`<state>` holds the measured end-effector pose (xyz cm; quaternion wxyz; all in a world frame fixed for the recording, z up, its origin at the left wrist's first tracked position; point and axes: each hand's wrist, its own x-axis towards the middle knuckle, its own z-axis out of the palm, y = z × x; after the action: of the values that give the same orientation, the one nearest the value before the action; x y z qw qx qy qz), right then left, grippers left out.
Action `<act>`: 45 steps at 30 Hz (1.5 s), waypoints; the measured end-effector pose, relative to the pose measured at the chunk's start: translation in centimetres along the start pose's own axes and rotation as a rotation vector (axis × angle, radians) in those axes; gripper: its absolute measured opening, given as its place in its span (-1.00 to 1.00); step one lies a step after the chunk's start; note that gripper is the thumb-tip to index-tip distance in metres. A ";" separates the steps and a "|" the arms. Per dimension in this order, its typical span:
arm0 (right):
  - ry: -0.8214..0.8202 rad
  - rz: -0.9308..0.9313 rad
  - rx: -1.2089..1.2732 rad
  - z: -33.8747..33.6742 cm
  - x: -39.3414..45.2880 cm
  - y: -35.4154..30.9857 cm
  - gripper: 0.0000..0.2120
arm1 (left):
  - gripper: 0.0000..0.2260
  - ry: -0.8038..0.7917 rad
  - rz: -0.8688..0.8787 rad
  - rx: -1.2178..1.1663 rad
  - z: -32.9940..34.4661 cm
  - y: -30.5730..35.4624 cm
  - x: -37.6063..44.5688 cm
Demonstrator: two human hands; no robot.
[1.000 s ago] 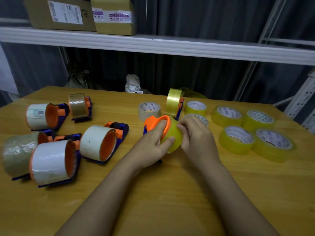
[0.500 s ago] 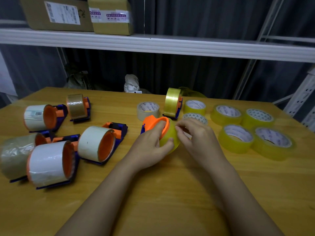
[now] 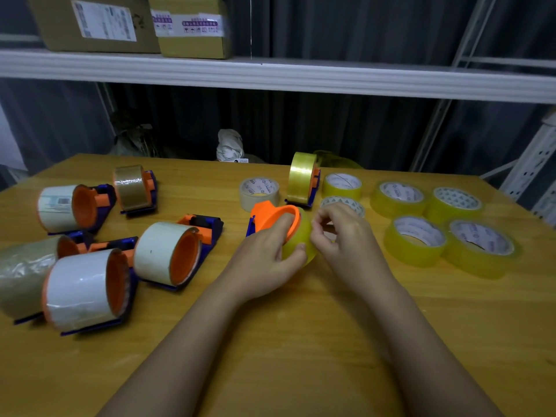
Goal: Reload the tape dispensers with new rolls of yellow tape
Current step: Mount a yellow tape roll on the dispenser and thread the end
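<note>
My left hand (image 3: pixel 264 257) grips an orange and blue tape dispenser (image 3: pixel 270 215) at the table's middle, fingers hooked in the orange hub, thumb on the yellow tape roll (image 3: pixel 301 239) mounted on it. My right hand (image 3: pixel 343 236) is at the roll's right side with fingertips pinched together at the tape end, which is too thin to see clearly. Behind stands a second dispenser (image 3: pixel 301 177) loaded with yellow tape. Several loose yellow rolls (image 3: pixel 413 240) lie flat to the right.
Several dispensers with white or clear rolls (image 3: pixel 168 254) lie at the left of the wooden table (image 3: pixel 301 356). A whitish loose roll (image 3: pixel 258 191) lies behind the held dispenser. A white shelf (image 3: pixel 270 73) with cardboard boxes (image 3: pixel 192 28) runs overhead.
My right hand's fingers have come off the roll's face and drawn slightly right, pinched together. My left hand keeps its hold on the dispenser.
</note>
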<state>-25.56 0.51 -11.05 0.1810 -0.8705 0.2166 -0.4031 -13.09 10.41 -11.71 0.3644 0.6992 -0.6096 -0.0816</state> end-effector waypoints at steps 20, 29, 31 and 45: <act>0.122 0.058 0.045 -0.8 -0.1 -0.5 -0.94 | -0.64 -0.014 0.044 -0.089 0.1 -0.4 0.1; 0.092 0.332 0.178 -0.6 0.2 -1.0 -0.86 | -0.64 -0.036 0.028 -0.123 0.0 -0.3 0.0; 0.070 0.444 0.321 -0.9 0.4 -0.7 -0.81 | -0.66 -0.048 0.017 -0.160 0.0 -0.3 0.0; 0.103 0.426 0.478 -0.6 0.2 -1.6 -0.84 | -0.73 0.007 -0.076 -0.441 0.1 0.6 0.3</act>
<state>-25.58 1.65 -9.75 0.4494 -0.7171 0.3019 -0.4390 -13.52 10.14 -11.32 0.5073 0.6255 -0.5489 -0.2239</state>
